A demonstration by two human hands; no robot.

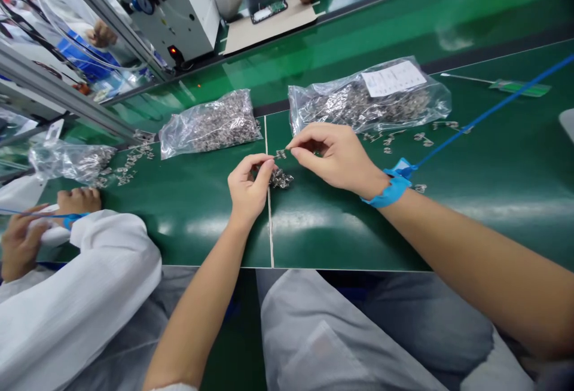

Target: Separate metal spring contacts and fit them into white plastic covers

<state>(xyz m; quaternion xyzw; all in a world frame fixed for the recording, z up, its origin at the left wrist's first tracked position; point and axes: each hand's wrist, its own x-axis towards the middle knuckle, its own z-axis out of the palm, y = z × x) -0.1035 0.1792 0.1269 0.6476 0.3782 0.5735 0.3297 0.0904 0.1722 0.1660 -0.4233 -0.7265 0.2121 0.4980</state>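
Note:
My left hand (pixel 248 186) is closed over a small cluster of metal parts (pixel 281 179) on the green mat (pixel 188 211). My right hand (pixel 334 155), with a blue wrist strap (pixel 391 188), pinches one small metal part (pixel 280 153) between thumb and forefinger just above the cluster. Behind my right hand lies a clear bag of metal parts with a white label (pixel 372 95). A second clear bag of parts (pixel 210 123) lies behind my left hand.
Loose metal parts (pixel 406 134) are scattered right of my right hand. A third bag (pixel 72 161) lies at the left, near a co-worker's hands and white sleeve (pixel 89 271). A blue cord (pixel 488 110) runs from my strap. A white machine (pixel 165 2) stands beyond the conveyor.

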